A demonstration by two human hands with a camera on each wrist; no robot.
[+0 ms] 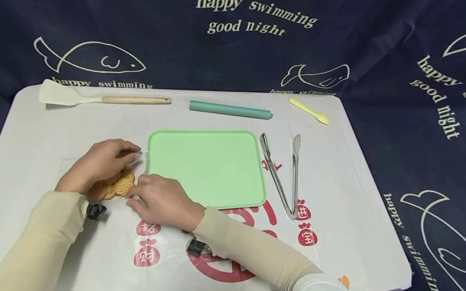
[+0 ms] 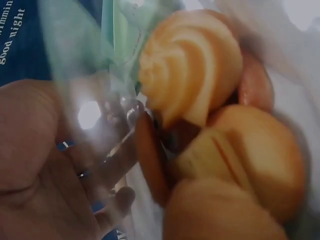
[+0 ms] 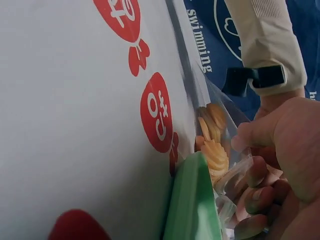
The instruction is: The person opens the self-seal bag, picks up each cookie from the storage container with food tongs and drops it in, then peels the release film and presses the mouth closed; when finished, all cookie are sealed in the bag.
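Note:
A clear plastic bag [image 3: 221, 105] holds several golden swirl-patterned cookies [image 1: 123, 184] and lies at the left end of the green tray [image 1: 209, 168]. My left hand [image 1: 104, 160] reaches over the bag and pinches its edge near the tray's upper left corner. With thumb and fingers, my right hand [image 1: 161, 201] grips the bag's near side, beside the cookies. Close up in the left wrist view, the cookies [image 2: 190, 65] show through the film, and the left hand [image 2: 45, 155] is partly behind it. In the right wrist view the right hand [image 3: 295, 150] holds the film.
Metal tongs [image 1: 282, 183] lie spread to the right of the tray. Along the table's back edge are a spatula [image 1: 116, 101] with a wooden handle, a teal rod-like roll [image 1: 230, 110] and a small yellow spoon [image 1: 310, 110]. A printed white sheet [image 1: 339, 249] covers the table.

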